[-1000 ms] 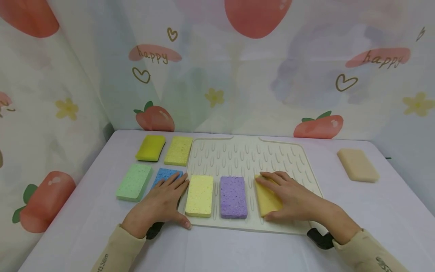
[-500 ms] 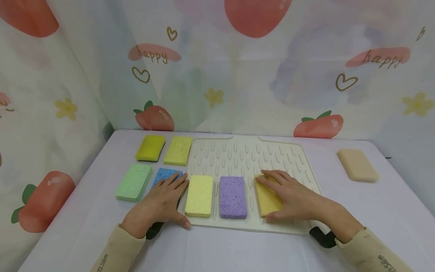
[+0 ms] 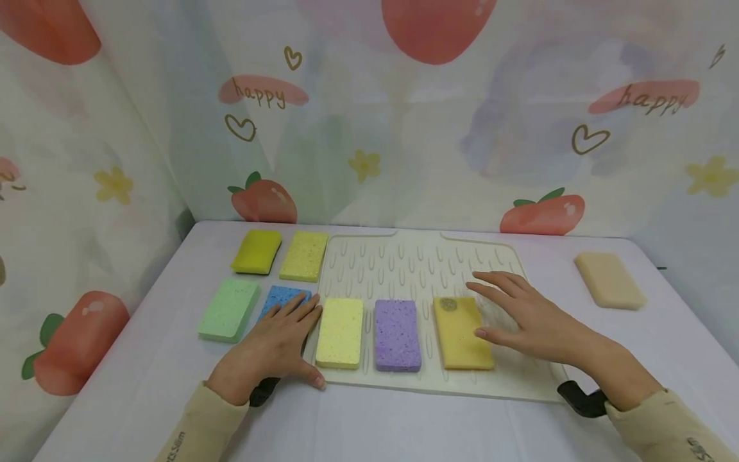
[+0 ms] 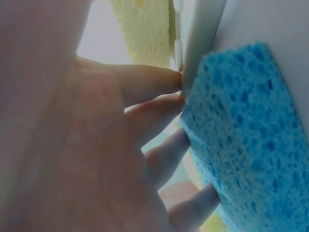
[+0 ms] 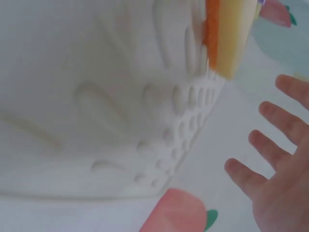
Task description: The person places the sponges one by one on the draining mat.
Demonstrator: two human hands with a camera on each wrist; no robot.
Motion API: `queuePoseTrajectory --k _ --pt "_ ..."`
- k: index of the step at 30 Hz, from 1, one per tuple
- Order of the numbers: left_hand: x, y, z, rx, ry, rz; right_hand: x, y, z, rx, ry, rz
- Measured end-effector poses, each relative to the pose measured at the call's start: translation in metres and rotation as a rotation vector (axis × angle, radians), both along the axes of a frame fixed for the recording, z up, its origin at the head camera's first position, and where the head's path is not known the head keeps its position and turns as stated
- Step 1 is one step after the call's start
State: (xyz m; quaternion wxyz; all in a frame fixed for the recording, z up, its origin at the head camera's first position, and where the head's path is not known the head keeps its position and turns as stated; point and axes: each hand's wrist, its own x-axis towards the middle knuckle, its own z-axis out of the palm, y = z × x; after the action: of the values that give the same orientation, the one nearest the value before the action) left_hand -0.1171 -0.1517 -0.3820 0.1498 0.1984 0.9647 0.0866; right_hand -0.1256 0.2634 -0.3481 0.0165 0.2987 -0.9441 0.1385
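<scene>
On the cream drying mat (image 3: 404,385) three sponges lie in a row: pale yellow (image 3: 339,333), purple (image 3: 397,337) and golden yellow (image 3: 462,340). The golden one bears a round mark near its far edge, and the right wrist view shows an orange layer beneath it. My right hand (image 3: 528,314) hovers just right of that sponge, fingers spread, holding nothing. My left hand (image 3: 274,343) lies with extended fingers over the blue sponge (image 3: 280,296) at the mat's left edge, partly hiding it. In the left wrist view the fingertips touch the blue sponge (image 4: 260,135).
Left of the mat lie a light green sponge (image 3: 229,310), a bright yellow sponge (image 3: 256,251) with a dark underside, and a speckled yellow sponge (image 3: 303,256). A beige sponge (image 3: 609,280) lies far right on the white tablecloth (image 3: 404,430). A printed curtain (image 3: 404,141) backs the table.
My right hand has let go of the golden yellow sponge and moved off to the right, uncovering it. My left hand and the other sponges stay in place.
</scene>
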Motion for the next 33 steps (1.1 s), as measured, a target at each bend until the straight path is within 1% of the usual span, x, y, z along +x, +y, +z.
queuePoseTrajectory --k 3,8,12,15,23,28,33 --pt "0.0 0.0 0.0 0.001 0.0 0.002 -0.001 0.012 0.001 -0.016 0.04 -0.004" --pt "0.001 0.0 0.0 0.006 0.0 -0.009 -0.006 0.038 0.001 -0.027 0.08 -0.061" --pt "0.0 0.0 0.002 -0.001 0.001 -0.011 -0.013 0.059 -0.001 -0.011 0.148 -0.083" --pt "0.0 0.0 0.002 -0.009 0.001 -0.014 -0.016 0.075 -0.004 0.002 0.172 -0.115" --pt "0.0 -0.001 0.002 0.002 0.007 -0.019 -0.019 0.111 -0.01 0.04 0.123 -0.24" --pt "0.0 -0.001 0.001 0.001 0.01 -0.023 -0.024 0.126 -0.014 0.047 0.099 -0.26" --pt "0.0 -0.002 0.0 0.001 0.018 -0.027 -0.03 0.139 -0.017 0.045 0.033 -0.308"
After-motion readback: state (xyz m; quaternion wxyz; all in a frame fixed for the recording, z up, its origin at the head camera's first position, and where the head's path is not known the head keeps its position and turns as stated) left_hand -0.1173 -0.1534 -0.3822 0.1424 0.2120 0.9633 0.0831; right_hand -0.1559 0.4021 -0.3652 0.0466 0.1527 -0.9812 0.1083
